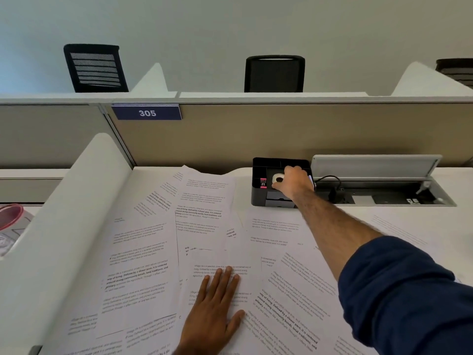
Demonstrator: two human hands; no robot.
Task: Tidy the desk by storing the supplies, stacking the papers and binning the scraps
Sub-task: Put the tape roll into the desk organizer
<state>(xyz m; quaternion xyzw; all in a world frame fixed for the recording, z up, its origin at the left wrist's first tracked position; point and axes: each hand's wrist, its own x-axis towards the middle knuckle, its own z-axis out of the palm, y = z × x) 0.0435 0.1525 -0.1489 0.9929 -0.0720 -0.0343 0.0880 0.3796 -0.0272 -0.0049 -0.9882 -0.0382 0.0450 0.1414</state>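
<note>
Several printed paper sheets [143, 252] lie scattered and overlapping across the white desk. My left hand [213, 308] rests flat on the sheets near the front edge, fingers spread, holding nothing. A black desk organiser [258, 196] stands at the back of the desk, with a pink binder clip [263, 182] in its left compartment. My right hand [294, 181] reaches over the organiser and grips a white tape roll [278, 178] above its middle compartment.
An open cable tray [384, 196] with a raised lid, a black plug and cable lies right of the organiser. A beige partition with a "305" sign [147, 113] backs the desk. A white divider [64, 213] bounds the left side; a red-rimmed object [10, 216] sits beyond it.
</note>
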